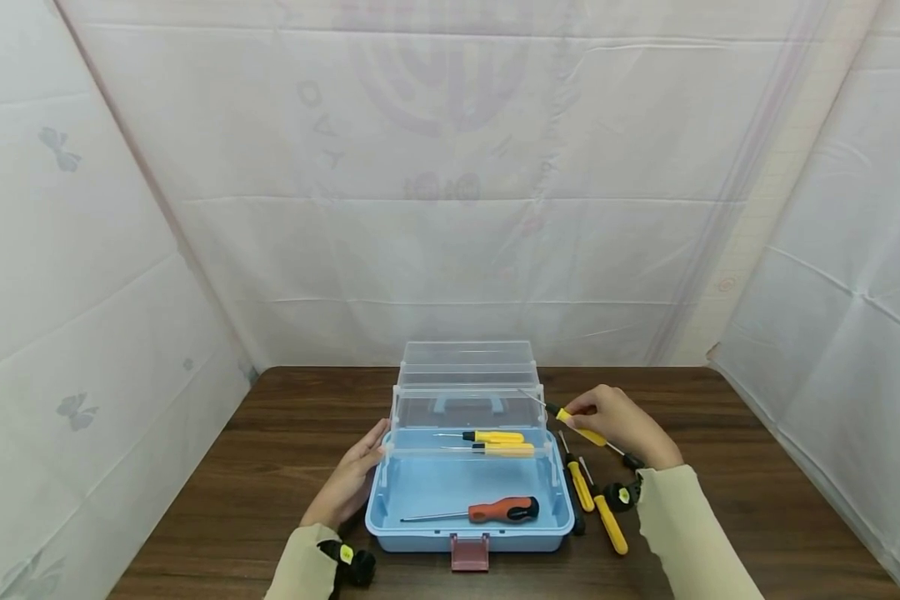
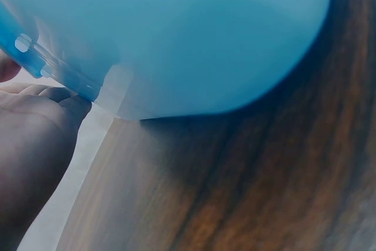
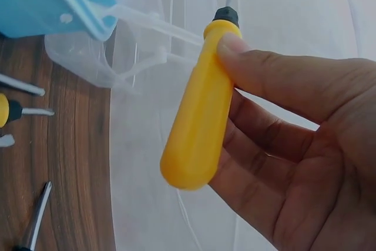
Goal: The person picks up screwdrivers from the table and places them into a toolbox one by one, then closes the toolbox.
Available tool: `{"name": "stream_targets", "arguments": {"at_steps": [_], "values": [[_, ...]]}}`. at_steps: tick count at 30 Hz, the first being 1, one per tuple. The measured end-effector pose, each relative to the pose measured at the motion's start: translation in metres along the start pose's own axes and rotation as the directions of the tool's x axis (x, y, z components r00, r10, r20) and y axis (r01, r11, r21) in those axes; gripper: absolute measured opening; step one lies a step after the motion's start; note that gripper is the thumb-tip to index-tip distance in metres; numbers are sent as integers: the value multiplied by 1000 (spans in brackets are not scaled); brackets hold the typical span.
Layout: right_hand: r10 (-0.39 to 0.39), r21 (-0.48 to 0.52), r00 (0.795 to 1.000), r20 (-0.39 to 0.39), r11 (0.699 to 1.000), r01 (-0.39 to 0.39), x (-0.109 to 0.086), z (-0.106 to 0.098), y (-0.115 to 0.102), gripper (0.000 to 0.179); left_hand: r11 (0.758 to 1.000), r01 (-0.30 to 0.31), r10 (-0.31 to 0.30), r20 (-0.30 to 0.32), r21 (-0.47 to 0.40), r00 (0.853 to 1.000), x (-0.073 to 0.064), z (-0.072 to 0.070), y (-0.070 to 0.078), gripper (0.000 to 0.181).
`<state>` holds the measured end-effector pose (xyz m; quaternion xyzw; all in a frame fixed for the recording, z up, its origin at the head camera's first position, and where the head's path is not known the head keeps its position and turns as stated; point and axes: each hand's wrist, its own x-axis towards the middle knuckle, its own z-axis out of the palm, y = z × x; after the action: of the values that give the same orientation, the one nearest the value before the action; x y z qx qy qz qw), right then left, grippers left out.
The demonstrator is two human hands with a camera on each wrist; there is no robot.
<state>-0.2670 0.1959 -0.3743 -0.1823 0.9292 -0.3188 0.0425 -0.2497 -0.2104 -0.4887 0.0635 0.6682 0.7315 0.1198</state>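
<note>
My right hand (image 1: 622,422) pinches a yellow-handled screwdriver (image 3: 197,116) between thumb and fingers. It is raised at the right of the toolbox, its black collar and thin shaft pointing up and left toward the lid. The toolbox (image 1: 420,543) is light blue, with its clear lid (image 1: 467,375) tipped back. My left hand (image 1: 352,475) rests along the box's left side, fingers straight, thumb at the rim. A clear tray at the back of the box overlaps two yellow screwdrivers (image 1: 498,437). Lower in the box lies an orange-and-black screwdriver (image 1: 498,510).
Right of the box, several screwdrivers lie on the dark wooden table (image 1: 255,492), among them a yellow one (image 1: 611,527) and another yellow one (image 1: 581,486). A pink latch (image 1: 469,554) hangs at the box's front. Pale sheeting (image 1: 420,250) stands behind the table.
</note>
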Motion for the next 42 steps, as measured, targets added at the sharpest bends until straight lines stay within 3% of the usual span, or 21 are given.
{"name": "stream_targets", "arguments": {"at_steps": [18, 26, 42], "values": [[-58, -20, 998, 23, 998, 59, 30, 16, -25, 17, 1000, -2, 2, -8, 9, 1000, 0, -2, -1, 62], [-135, -15, 990, 31, 991, 136, 39, 25, -34, 17, 1000, 3, -3, -8, 11, 1000, -1, -2, 0, 61], [-162, -11, 985, 58, 987, 163, 54, 40, -47, 17, 1000, 11, -11, -6, 0, 1000, 0, -2, 1, 62]]}}
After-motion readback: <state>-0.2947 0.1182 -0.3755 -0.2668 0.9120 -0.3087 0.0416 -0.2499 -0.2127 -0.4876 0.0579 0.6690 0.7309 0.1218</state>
